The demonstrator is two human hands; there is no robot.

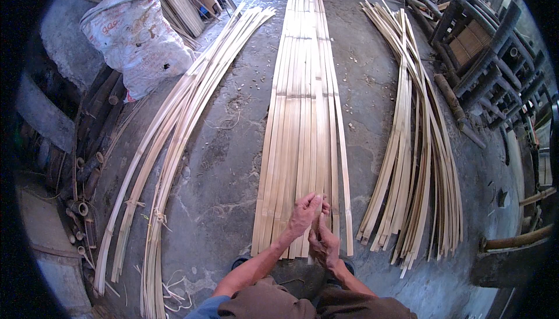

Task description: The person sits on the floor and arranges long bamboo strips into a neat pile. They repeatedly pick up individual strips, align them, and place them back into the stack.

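Long pale bamboo strips (286,144) lie side by side on the floor, running away from me in a flat row. Over the near end of this row, both my hands are closed around one bamboo strip (319,150) that lies along the others. My left hand (304,213) has its fingers and thumb bent around it. Closer to my body, my right hand (326,244) grips the same strip near its end; the curled fingers hide part of it. A single strip (343,185) sits slightly apart at the row's right edge.
Loose bundles of bamboo strips lie at left (169,138) and right (402,173). A stuffed white sack (137,39) stands far left, near bamboo poles (87,208). A dark wooden frame (489,68) stands at far right. Small chips dot the concrete floor (227,161).
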